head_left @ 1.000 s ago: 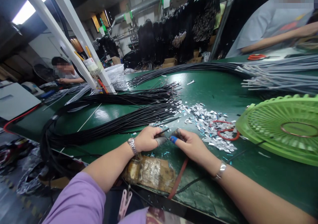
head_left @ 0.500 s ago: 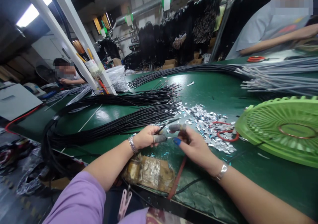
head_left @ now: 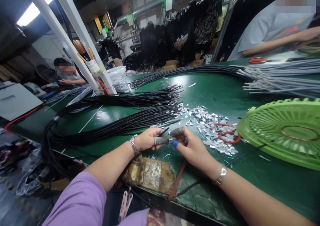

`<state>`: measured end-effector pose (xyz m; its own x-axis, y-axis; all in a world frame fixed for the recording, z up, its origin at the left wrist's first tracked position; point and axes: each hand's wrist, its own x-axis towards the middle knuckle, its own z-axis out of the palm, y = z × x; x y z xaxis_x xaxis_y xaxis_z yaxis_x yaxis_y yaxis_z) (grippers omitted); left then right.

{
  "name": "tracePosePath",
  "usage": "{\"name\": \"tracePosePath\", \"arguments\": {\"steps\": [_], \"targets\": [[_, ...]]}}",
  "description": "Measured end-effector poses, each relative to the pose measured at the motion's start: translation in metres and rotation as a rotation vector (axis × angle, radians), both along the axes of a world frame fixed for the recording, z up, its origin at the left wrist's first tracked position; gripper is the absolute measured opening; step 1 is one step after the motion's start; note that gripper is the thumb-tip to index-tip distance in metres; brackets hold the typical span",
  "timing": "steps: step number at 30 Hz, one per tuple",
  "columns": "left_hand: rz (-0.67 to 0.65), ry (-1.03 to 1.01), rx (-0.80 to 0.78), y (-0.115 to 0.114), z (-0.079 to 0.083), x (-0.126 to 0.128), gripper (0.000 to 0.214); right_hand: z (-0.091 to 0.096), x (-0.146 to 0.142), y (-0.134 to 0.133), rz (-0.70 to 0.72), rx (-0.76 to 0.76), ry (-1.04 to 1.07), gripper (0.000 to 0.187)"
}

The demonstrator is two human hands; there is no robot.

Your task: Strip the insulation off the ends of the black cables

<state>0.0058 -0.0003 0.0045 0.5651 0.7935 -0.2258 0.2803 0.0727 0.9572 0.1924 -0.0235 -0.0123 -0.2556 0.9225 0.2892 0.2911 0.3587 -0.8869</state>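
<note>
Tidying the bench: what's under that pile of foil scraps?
Only red loops poke out of the scraps on the green table; whatever they join to is buried.

A green fan (head_left: 275,126) lies flat on the green table (head_left: 220,89). Just left of the fan is a heap of silver foil scraps (head_left: 207,121), with red scissors (head_left: 231,141) lying among them. Beyond the fan runs a bundle of grey cables (head_left: 280,79), and farther beyond it a second pair of red scissors (head_left: 257,60) lies beside a person in a grey shirt (head_left: 265,29). Far behind the fan, to its left, black cable bundles (head_left: 175,39) hang in rows. Well left of the fan a white post (head_left: 75,42) slants up, a plastic bag (head_left: 117,77) at its foot and another person (head_left: 66,74) behind it. Left of the fan, at the near table edge, sits a tape-wrapped box (head_left: 150,174).
</note>
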Motion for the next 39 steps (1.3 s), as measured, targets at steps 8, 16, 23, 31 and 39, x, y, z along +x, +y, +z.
{"name": "tracePosePath", "arguments": {"steps": [8, 16, 23, 31, 39], "targets": [[0.038, 0.128, 0.316, -0.005, -0.003, 0.004, 0.035, -0.001, -0.005, 0.004, 0.025, -0.255, 0.194, 0.013], [0.158, 0.427, 0.767, -0.014, 0.002, 0.008, 0.023, -0.002, -0.007, 0.005, -0.011, -0.306, 0.193, 0.013], [0.018, 0.003, -0.082, -0.005, 0.004, 0.005, 0.052, 0.002, -0.006, 0.001, -0.087, -0.018, -0.044, 0.011], [0.004, 0.294, 0.568, -0.005, 0.0, 0.003, 0.028, 0.006, -0.008, 0.0, 0.01, -0.408, 0.27, 0.019], [0.093, 0.593, 0.821, -0.005, 0.0, 0.003, 0.017, 0.013, -0.003, -0.007, 0.053, -0.518, 0.318, 0.029]]}}
